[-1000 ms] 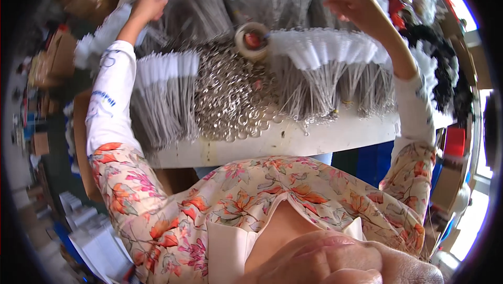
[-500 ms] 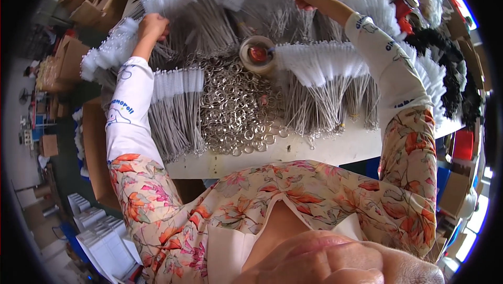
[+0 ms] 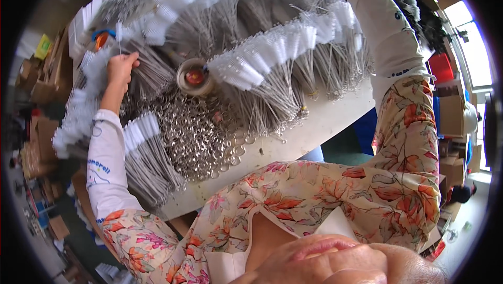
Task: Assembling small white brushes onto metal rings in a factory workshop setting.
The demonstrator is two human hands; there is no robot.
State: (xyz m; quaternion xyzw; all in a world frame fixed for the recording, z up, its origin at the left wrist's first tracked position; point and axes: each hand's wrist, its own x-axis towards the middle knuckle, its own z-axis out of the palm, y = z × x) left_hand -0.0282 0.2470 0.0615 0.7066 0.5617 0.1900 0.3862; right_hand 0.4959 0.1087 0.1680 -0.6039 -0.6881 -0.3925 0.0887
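Note:
My left hand (image 3: 121,68) is closed around thin wire brush stems among the white-tipped wire brushes (image 3: 157,14) at the table's far left. A white sleeve covers my right arm, which stretches up past the top edge of the picture, so my right hand is out of view. Rows of white bristle brushes (image 3: 262,53) fan out across the table. A heap of metal key rings (image 3: 199,137) lies in the middle. A tape roll (image 3: 194,76) stands between the brushes and the rings.
The white table (image 3: 325,121) has a bare strip along its near edge. Cardboard boxes (image 3: 44,82) stand on the left. Black brush bundles (image 3: 414,6) and a red item (image 3: 443,66) lie on the right. More boxes stand on the floor at the right.
The view has tilted. My right arm has reached farther up, taking the hand out of the picture. My left hand stays gripped among the brushes at the left.

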